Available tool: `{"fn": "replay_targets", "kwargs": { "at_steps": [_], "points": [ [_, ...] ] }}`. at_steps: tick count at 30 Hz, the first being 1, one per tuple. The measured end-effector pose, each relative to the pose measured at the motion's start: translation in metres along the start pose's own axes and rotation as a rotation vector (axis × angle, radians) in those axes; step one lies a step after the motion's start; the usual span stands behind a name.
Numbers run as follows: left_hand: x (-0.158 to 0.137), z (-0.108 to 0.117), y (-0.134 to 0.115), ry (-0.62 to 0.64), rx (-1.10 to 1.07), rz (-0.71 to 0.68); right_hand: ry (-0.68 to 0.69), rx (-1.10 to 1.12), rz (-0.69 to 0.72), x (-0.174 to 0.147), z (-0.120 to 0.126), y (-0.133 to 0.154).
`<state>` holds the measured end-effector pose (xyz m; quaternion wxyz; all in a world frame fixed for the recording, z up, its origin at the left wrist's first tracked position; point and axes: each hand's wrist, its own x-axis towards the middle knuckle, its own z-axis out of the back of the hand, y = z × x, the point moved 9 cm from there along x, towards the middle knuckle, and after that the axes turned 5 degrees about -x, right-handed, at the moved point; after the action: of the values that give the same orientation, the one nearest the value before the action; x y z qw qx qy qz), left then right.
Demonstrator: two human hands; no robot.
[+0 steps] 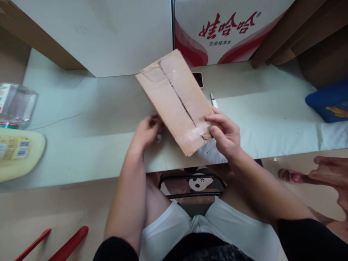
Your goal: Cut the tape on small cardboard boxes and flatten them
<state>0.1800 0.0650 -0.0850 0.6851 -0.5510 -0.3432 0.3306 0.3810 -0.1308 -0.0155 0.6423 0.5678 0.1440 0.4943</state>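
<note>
A flattened brown cardboard box (174,98) with a taped, torn seam stands tilted over the pale table (81,119). My right hand (225,134) grips its lower right edge, thumb on the taped corner. My left hand (146,132) is curled at the lower left edge, touching the box's underside; a small pale item shows by its fingers, too small to tell. A white cloth or paper (212,154) lies under the box's bottom corner.
A white box (108,32) and a red-and-white water carton (225,29) stand at the back. A phone (198,79) and a pen (214,100) lie behind the cardboard. A clear bottle (16,105) and yellow container (19,154) are left; a blue item (328,101) right. Another person's feet (320,177) are on the floor.
</note>
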Motion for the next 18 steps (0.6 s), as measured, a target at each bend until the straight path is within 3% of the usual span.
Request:
{"fn": "replay_targets", "kwargs": {
  "at_steps": [3,5,8,10,14,18],
  "points": [
    [0.007,0.035,0.002,-0.332,-0.031,-0.036,0.002,0.033,0.004,0.002,-0.008,0.008],
    [0.007,0.049,-0.009,-0.46,-0.115,-0.155,0.036,0.071,0.011,0.004,-0.014,0.011],
    [0.004,0.05,-0.038,-0.446,-0.195,-0.392,0.164,0.103,0.009,0.003,-0.026,0.013],
    [-0.001,0.047,-0.052,-0.432,-0.191,-0.472,0.228,0.101,-0.002,0.001,-0.032,0.013],
    [-0.003,0.039,-0.056,-0.408,-0.182,-0.378,0.229,0.089,0.004,0.001,-0.032,0.016],
    [-0.004,0.039,-0.053,-0.397,-0.259,-0.318,0.071,-0.087,-0.088,0.011,-0.006,-0.005]
  ]
}}
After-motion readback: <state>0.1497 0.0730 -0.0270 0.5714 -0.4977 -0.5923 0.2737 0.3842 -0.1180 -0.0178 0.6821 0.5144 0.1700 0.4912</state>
